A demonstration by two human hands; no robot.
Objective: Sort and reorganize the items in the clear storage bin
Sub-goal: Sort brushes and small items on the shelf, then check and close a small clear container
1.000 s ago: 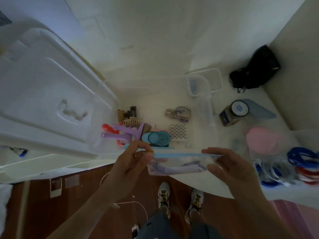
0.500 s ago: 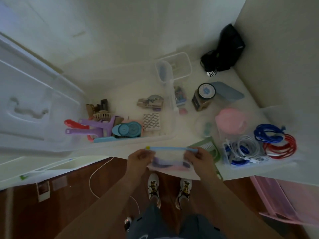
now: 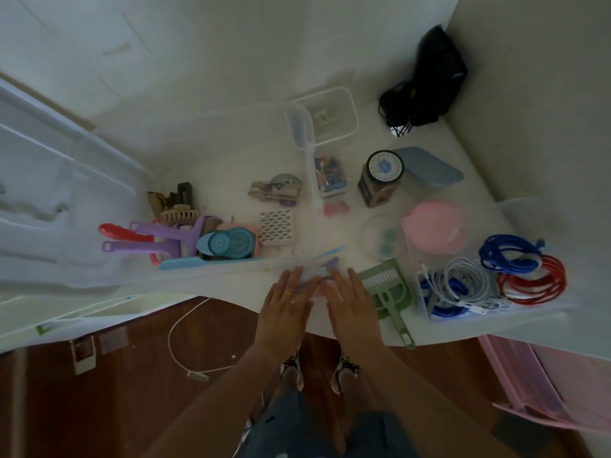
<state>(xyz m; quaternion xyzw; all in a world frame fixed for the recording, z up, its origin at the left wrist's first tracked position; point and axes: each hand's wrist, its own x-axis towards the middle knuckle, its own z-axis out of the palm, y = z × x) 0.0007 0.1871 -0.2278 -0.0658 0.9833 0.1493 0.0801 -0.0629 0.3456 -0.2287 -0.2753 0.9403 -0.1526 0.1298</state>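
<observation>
In the head view, both hands are lying flat, side by side, on a small clear zip pouch [image 3: 315, 279] at the near edge of the white worktop [image 3: 231, 180]: the left hand [image 3: 286, 305] is pressing its near-left part and the right hand [image 3: 350, 305] its right part, the fingers [image 3: 296, 276] of both straight and spread a little, curling round nothing. The pouch is sitting just outside the near wall of the clear storage bin [image 3: 297, 127], between that wall and the green dustpan [image 3: 386, 289], its blue zip strip [image 3: 327, 253] reaching up toward the bin's rim. It is looking thin, soft and light — film plastic with something purple and pink inside (what exactly is too blurred to tell) — so it is likely to sag and slide on the smooth surface rather than hold a shape. The stiffest part is probably the zip strip, and pinching there at both ends, or at one corner, seems the surest hold; the slick flat faces are offering little grip. Inside the bin, purple-handled tools [image 3: 155, 239], a blue round gadget [image 3: 228, 244] and a white lattice block [image 3: 276, 226] are lying loose — rigid pieces, by the look of them, and each easily lifted one-handed.
</observation>
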